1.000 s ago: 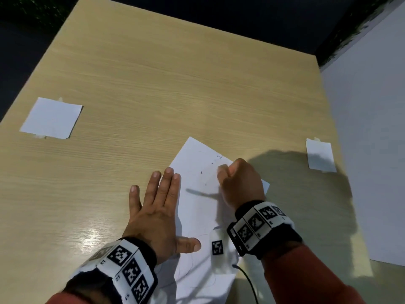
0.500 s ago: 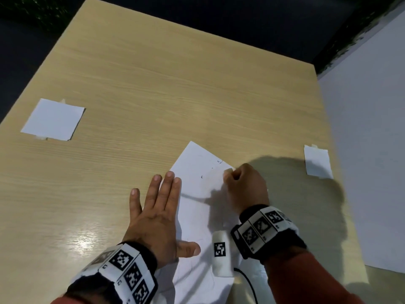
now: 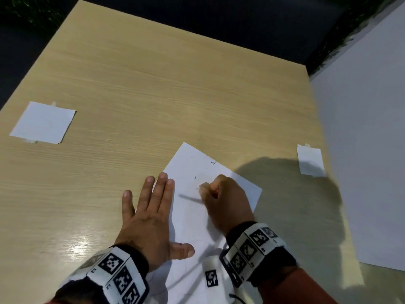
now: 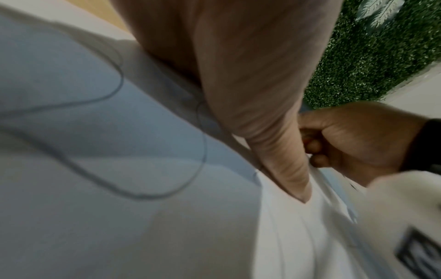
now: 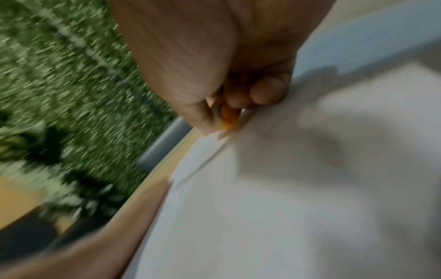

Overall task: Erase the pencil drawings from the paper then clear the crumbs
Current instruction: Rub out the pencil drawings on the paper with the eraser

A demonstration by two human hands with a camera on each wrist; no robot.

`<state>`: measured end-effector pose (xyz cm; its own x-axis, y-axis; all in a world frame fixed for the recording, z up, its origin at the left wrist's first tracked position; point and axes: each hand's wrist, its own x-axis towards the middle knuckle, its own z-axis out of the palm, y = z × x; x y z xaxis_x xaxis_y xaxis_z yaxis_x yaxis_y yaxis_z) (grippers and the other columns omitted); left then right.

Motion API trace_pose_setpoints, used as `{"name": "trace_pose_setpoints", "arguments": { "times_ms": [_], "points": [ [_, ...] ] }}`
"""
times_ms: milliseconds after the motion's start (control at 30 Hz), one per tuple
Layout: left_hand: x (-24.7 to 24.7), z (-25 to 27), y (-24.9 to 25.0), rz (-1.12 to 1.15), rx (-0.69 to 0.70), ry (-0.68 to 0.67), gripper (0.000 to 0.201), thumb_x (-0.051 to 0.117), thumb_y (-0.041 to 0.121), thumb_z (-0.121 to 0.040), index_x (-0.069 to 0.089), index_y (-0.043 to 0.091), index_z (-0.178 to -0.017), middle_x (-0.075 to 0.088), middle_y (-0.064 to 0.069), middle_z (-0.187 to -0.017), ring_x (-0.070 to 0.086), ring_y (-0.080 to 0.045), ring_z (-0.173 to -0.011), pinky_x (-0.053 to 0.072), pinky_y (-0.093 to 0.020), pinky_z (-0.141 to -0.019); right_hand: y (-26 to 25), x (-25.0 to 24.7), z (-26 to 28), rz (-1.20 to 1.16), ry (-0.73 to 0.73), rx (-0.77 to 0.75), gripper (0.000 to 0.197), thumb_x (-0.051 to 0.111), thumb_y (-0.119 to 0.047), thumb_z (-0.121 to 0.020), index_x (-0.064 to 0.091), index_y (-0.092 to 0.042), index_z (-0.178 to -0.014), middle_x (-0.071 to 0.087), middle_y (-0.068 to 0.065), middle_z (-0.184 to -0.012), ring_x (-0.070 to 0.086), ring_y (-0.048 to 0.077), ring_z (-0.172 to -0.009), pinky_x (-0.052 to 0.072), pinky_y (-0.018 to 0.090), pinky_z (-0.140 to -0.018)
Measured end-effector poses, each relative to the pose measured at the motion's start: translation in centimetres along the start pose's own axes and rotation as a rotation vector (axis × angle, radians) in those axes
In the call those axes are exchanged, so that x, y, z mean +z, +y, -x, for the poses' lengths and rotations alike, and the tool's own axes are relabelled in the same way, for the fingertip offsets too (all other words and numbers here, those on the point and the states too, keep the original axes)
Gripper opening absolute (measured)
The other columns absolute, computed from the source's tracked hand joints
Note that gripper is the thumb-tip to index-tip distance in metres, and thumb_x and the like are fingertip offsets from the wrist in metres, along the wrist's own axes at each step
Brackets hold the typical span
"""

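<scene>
While pressed flat with straight fingers, left hand (image 3: 151, 218) rests partly on the left edge of the paper (image 3: 192, 220) and partly on the counter (image 3: 153, 88), thumb spread onto the sheet. Right hand (image 3: 225, 198) curled in a fist on the upper part of the paper, pinching a small orange eraser (image 5: 228, 118) with its tip down on the sheet. Some short pencil marks (image 3: 203, 170) just beyond the knuckles; faint curved pencil lines (image 4: 119, 105) near the lower part of the sheet. Paper placed at an angle on the near side of the counter. Crumbs too small to tell. White square sheet (image 3: 43, 122) far left, small white slip (image 3: 310, 160) right, both well apart from the paper.
</scene>
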<state>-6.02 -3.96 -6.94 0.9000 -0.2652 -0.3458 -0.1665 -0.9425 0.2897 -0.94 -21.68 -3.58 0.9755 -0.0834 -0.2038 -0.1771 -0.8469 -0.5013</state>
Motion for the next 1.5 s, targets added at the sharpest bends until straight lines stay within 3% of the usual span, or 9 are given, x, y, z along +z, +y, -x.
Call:
{"name": "trace_pose_setpoints", "arguments": {
  "times_ms": [200,367,700,900,1000,1100,1267,1367,1500],
  "points": [
    [-0.3,0.1,0.4,0.025,-0.030,0.012,0.142,0.024,0.099,-0.040,-0.041,0.027,-0.143,-0.052,0.009,-0.146,-0.044,-0.013,-0.137,-0.037,-0.045,-0.099,2.4,-1.6,-1.4,0.017,0.075,0.153,0.029,0.054,-0.034,-0.088,0.045,-0.019,-0.065,0.048,-0.008,-0.063,0.041,0.006,-0.055,0.029,0.026,-0.060],
    [-0.2,0.1,-0.2,0.005,-0.034,-0.100,0.144,0.032,0.102,-0.047,0.020,0.008,-0.156,0.006,-0.006,-0.165,0.011,-0.024,-0.149,-0.005,-0.050,-0.113,1.6,-1.7,-1.6,-0.049,0.129,0.165,0.028,0.054,-0.031,-0.088,0.046,-0.018,-0.065,0.052,-0.005,-0.066,0.049,0.018,-0.067,0.031,0.026,-0.064],
    [-0.1,0.2,-0.2,0.020,-0.020,-0.113,0.144,0.031,0.102,-0.047,0.023,0.008,-0.155,0.012,-0.008,-0.163,0.013,-0.024,-0.148,-0.002,-0.048,-0.113,2.5,-2.0,-2.7,0.021,0.107,0.140,0.024,0.053,-0.032,-0.088,0.054,-0.014,-0.071,0.058,-0.002,-0.070,0.052,0.021,-0.068,0.042,0.032,-0.069],
    [-2.4,0.4,-0.9,-0.035,0.068,-0.002,0.143,0.048,0.090,-0.044,-0.034,0.032,-0.146,-0.034,0.007,-0.158,-0.034,-0.013,-0.143,-0.031,-0.045,-0.105,3.6,-0.8,1.9,-0.095,0.157,0.206,0.020,0.058,-0.036,-0.086,0.056,-0.017,-0.082,0.061,0.000,-0.084,0.058,0.022,-0.083,0.045,0.032,-0.075],
    [-3.8,0.8,-0.6,-0.201,0.073,-0.074,0.144,0.066,0.078,-0.046,-0.012,0.026,-0.155,-0.018,-0.009,-0.163,-0.017,-0.022,-0.148,-0.028,-0.051,-0.108,3.6,-0.1,5.3,-0.183,0.128,0.215,0.021,0.062,-0.036,-0.084,0.052,-0.020,-0.075,0.060,-0.004,-0.077,0.058,0.021,-0.081,0.046,0.033,-0.075],
    [-3.8,1.2,-0.3,-0.225,0.123,-0.067,0.124,0.080,0.049,-0.025,0.056,0.004,-0.138,0.041,-0.021,-0.152,0.026,-0.029,-0.142,0.001,-0.051,-0.114,3.0,0.6,7.7,-0.330,0.093,0.346,0.026,0.059,-0.045,-0.080,0.050,-0.022,-0.073,0.063,-0.001,-0.068,0.063,0.021,-0.069,0.052,0.040,-0.072],
    [-5.5,1.2,2.8,-0.132,-0.032,-0.290,0.101,0.047,0.056,-0.089,-0.014,0.011,-0.156,-0.034,-0.007,-0.159,-0.035,-0.024,-0.144,-0.027,-0.049,-0.111,1.2,-0.6,8.2,-0.760,0.037,0.575,0.018,0.059,-0.020,-0.091,0.054,-0.005,-0.084,0.061,0.002,-0.055,0.060,0.015,-0.049,0.057,0.036,-0.052],
    [-4.5,1.0,3.8,-0.014,-0.125,-0.316,0.126,0.012,0.097,-0.065,-0.037,0.014,-0.145,-0.046,-0.001,-0.151,-0.038,-0.023,-0.143,-0.018,-0.052,-0.116,1.1,-1.4,8.4,-0.780,-0.079,0.511,0.016,0.060,-0.019,-0.091,0.055,-0.005,-0.084,0.060,0.005,-0.056,0.058,0.014,-0.050,0.054,0.031,-0.052],
    [-2.6,1.3,4.3,0.029,-0.125,-0.316,0.144,-0.012,0.102,-0.021,-0.059,0.010,-0.122,-0.066,-0.002,-0.131,-0.058,-0.025,-0.124,-0.030,-0.057,-0.105,2.4,-1.2,9.0,-0.291,-0.209,0.043,0.007,0.059,-0.028,-0.087,0.060,-0.025,-0.080,0.064,-0.007,-0.072,0.061,0.005,-0.069,0.050,0.022,-0.068]
  ]
}}
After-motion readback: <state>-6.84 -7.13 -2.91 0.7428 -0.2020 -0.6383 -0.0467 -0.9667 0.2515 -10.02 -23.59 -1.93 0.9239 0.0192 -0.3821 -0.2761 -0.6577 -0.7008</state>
